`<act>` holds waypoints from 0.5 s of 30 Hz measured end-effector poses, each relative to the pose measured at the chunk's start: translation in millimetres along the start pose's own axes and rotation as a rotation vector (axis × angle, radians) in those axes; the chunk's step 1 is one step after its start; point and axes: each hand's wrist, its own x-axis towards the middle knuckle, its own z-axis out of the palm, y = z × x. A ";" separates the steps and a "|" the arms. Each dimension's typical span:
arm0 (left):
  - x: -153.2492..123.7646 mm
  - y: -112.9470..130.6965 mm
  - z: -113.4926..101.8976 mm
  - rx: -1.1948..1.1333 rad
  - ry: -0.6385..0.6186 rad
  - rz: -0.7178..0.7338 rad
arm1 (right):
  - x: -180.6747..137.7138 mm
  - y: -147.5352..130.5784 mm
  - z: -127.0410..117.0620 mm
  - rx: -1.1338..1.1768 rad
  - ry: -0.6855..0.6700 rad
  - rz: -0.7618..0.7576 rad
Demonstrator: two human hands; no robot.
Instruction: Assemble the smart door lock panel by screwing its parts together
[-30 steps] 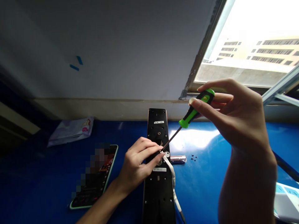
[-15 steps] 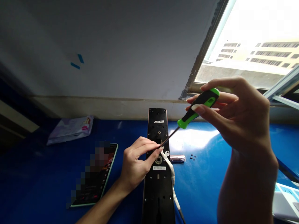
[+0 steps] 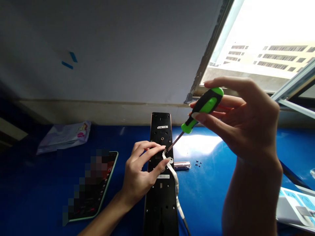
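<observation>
My right hand (image 3: 248, 124), raised to the right, grips a green-and-black screwdriver (image 3: 205, 105) by its handle. The shaft slants down left, its tip meeting a long black panel (image 3: 161, 200) beside the upper end of a white-wrapped cable (image 3: 176, 180). The panel looks like a lock's back plate, with holes and white labels. My left hand (image 3: 141, 170) rests on the panel's left side, thumb and fingers apart around the cable's upper end. Whether a fingertip presses the cable is hard to make out.
Several tiny dark screws (image 3: 198, 163) lie on the blue table (image 3: 204, 203), right of a pinkish wrapped cylinder (image 3: 182, 165). A phone (image 3: 98, 183) and a purple packet (image 3: 65, 136) lie left. A white power strip (image 3: 294, 208) is at lower right; a window (image 3: 258, 39) stands behind.
My left thumb and fingers have spread apart from their pinch near the screwdriver tip, uncovering the cable's upper end. The screwdriver stays in my right hand, and the whole view has shifted slightly.
</observation>
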 end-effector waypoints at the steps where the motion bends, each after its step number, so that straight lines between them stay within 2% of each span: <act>1: -1.1 -0.4 0.3 0.017 -0.002 -0.013 | -0.2 -0.4 -0.6 -0.013 0.015 -0.009; 8: -8.2 -1.4 4.9 0.097 -0.045 -0.120 | -1.5 -1.4 -3.3 -0.138 0.046 -0.083; 15: -8.7 -2.1 5.2 0.054 -0.141 -0.187 | 0.4 0.3 4.4 -0.199 -0.021 -0.117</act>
